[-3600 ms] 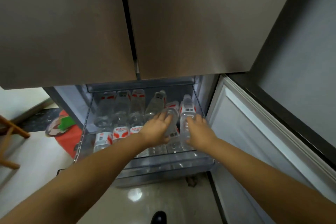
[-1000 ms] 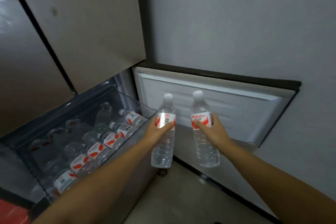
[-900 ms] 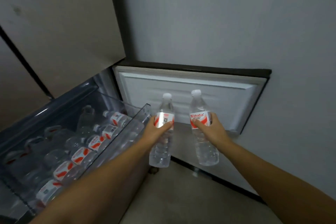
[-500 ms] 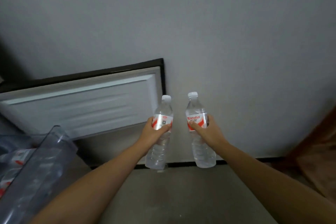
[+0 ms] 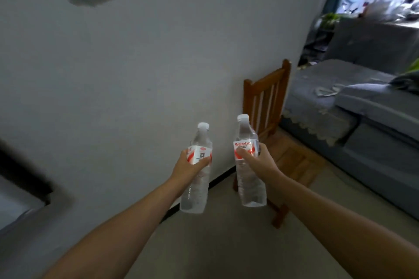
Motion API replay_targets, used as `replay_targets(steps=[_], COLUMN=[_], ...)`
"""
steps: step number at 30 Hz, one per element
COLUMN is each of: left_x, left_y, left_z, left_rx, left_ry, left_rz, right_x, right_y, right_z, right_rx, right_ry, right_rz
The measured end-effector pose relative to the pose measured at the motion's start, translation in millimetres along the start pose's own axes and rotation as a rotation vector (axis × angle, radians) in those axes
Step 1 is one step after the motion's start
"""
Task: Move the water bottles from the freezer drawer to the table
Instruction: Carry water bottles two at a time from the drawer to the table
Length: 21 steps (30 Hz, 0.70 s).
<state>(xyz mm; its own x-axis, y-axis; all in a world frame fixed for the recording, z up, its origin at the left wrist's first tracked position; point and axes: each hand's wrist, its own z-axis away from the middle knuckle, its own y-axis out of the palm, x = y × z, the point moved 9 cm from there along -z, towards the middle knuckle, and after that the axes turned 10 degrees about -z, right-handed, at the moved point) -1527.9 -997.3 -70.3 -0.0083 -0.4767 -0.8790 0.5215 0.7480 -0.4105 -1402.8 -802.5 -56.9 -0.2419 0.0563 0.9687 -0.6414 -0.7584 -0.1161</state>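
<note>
Beside the wall (image 5: 136, 63), carrying upright, left hand (image 5: 189, 166) gripping left bottle (image 5: 197, 165), right hand (image 5: 257, 163) gripping right bottle (image 5: 248, 165), fingers wrapped around labels, probably for steadier transport.

arms: both outstretched forward; left hand (image 5: 189, 166): gripping, fingers curled; right hand (image 5: 260, 162): gripping, fingers curled

Two clear plastic water bottles, the left one (image 5: 196, 166) and the right one (image 5: 248, 161), carry white caps and red-and-white labels. A reddish-brown slatted wooden chair (image 5: 265, 102) stands against the pale grey wall (image 5: 136, 70). At far right, a grey sofa (image 5: 362, 120) wears a cream scalloped lace cover (image 5: 317, 120).
</note>
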Motion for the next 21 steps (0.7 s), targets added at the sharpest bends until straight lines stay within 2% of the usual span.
replay_targets(steps=[7, 14, 16, 21], left_x=[-83, -159, -191, -254], left_y=[183, 355, 422, 531], left_z=[-49, -61, -64, -67], left_rx=[0.317, 0.650, 0.782, 0.964], left_ry=[0.152, 0.331, 0.383, 0.468], left_rz=[-0.164, -0.192, -0.214, -0.272], right_x=[-34, -72, -79, -85], right_y=[-184, -330, -385, -474], right_z=[3, 12, 9, 8], right_rx=[-0.300, -0.570, -0.717, -0.938], right_ry=[0.063, 0.087, 0.080, 0.080], right_rz=[-0.146, -0.247, -0.282, -0.369])
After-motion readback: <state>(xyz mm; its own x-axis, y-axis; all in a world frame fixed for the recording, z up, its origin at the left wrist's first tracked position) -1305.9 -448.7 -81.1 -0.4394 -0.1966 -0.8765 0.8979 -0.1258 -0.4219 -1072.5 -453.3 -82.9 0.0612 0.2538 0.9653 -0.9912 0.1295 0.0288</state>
